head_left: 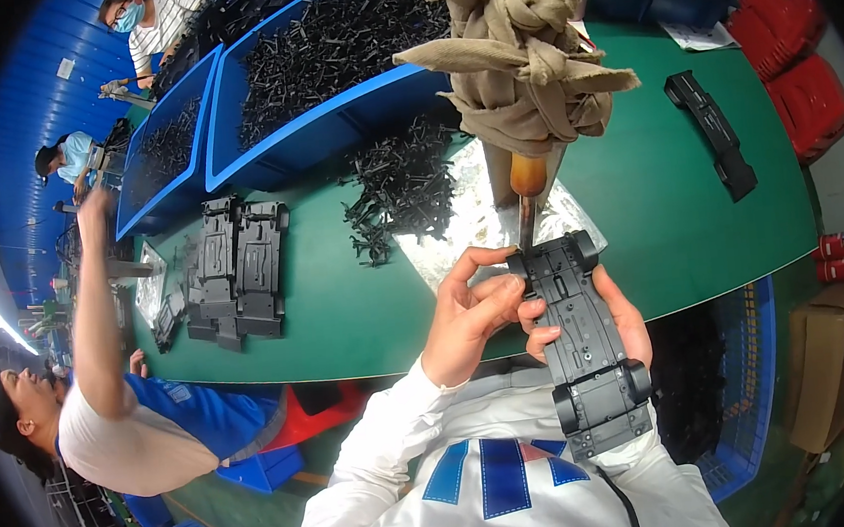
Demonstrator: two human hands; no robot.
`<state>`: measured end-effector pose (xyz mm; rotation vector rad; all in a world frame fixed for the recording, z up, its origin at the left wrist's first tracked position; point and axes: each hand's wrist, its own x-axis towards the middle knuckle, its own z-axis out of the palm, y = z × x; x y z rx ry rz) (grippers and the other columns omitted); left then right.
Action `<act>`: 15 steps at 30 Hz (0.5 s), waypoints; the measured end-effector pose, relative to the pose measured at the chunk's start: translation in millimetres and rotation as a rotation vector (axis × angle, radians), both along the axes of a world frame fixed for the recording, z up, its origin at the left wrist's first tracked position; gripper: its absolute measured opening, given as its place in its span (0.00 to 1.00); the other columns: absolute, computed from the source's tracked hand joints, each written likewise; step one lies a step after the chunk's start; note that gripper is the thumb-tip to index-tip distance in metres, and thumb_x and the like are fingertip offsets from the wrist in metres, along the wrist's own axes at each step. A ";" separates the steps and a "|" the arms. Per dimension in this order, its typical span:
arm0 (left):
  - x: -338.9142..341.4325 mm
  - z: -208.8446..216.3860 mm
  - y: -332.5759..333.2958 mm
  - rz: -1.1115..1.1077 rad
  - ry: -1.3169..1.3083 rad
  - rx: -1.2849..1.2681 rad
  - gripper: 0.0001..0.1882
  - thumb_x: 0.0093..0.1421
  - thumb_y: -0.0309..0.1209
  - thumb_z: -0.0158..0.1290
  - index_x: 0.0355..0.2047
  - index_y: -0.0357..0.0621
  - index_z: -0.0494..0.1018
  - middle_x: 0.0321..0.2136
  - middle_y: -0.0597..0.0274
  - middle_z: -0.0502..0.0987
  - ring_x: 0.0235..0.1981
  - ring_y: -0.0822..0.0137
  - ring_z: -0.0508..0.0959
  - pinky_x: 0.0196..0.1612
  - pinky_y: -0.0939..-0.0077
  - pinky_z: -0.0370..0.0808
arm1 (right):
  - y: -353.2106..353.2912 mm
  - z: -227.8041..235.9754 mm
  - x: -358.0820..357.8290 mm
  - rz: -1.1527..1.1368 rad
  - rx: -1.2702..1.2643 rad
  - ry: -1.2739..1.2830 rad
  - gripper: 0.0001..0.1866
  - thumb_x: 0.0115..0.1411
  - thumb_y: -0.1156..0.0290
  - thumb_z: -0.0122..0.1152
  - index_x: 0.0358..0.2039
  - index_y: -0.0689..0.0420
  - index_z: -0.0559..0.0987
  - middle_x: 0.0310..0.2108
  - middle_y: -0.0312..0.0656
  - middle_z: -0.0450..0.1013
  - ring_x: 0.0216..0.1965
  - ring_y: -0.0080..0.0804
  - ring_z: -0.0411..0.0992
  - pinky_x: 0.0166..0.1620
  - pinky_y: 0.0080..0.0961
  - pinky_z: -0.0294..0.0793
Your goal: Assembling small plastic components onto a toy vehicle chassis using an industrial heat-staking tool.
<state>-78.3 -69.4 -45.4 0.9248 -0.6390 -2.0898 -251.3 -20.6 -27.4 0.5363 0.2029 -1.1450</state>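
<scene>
In the head view, your right hand [626, 321] is closed around a long black plastic part [591, 354], which sits in front of your chest at the table's near edge; your left hand [460, 325] has thumb and forefinger drawn close together at its far left corner, though I cannot tell whether they pinch a small piece or just steady it. The metal tip [527, 222] below an orange handle [529, 176] stands at that same corner, contact unclear. As I judge it, the main danger is there: should the part tilt in your grip, the tip could skid, mark the plastic or catch your left fingertips, which are just beside it. The bulky tan cloth [535, 63] above could also block your sight of the tool. The green table [337, 321] carries a heap of small black pieces [400, 180], a crinkled clear bag [463, 220], stacked black plates [237, 270] and another black part [712, 133]. Around you are a blue bin [331, 143] of pieces, red chairs [788, 31], a carton [830, 368] and a co-worker [140, 429] to your left, arm raised.
</scene>
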 end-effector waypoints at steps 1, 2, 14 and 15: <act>-0.7 2.0 -0.2 -0.005 -0.009 0.001 0.22 0.65 0.26 0.55 0.56 0.38 0.60 0.39 0.52 0.78 0.41 0.63 0.82 0.48 0.69 0.79 | 0.2 0.3 -0.5 0.000 0.008 -0.009 0.28 0.71 0.52 0.47 0.60 0.62 0.68 0.53 0.54 0.68 0.48 0.43 0.66 0.41 0.33 0.70; -1.2 3.1 -0.5 -0.009 -0.018 0.002 0.22 0.64 0.26 0.55 0.56 0.38 0.60 0.39 0.52 0.78 0.42 0.63 0.82 0.48 0.69 0.79 | 0.5 0.6 -0.7 -0.001 0.007 -0.008 0.28 0.71 0.52 0.47 0.60 0.62 0.68 0.53 0.54 0.68 0.48 0.43 0.66 0.41 0.33 0.70; 1.0 1.1 0.7 -0.010 0.002 -0.021 0.22 0.65 0.27 0.55 0.56 0.38 0.60 0.40 0.52 0.78 0.42 0.63 0.82 0.48 0.69 0.79 | 1.8 0.7 1.4 -0.015 0.029 0.009 0.27 0.71 0.52 0.47 0.59 0.62 0.68 0.53 0.54 0.69 0.48 0.43 0.66 0.41 0.33 0.70; 0.8 1.0 0.6 -0.011 0.002 -0.022 0.22 0.65 0.27 0.55 0.56 0.38 0.60 0.40 0.52 0.78 0.42 0.63 0.82 0.48 0.69 0.79 | 2.0 1.2 1.6 -0.014 0.023 0.023 0.27 0.71 0.52 0.47 0.59 0.62 0.68 0.53 0.54 0.69 0.48 0.43 0.66 0.41 0.33 0.70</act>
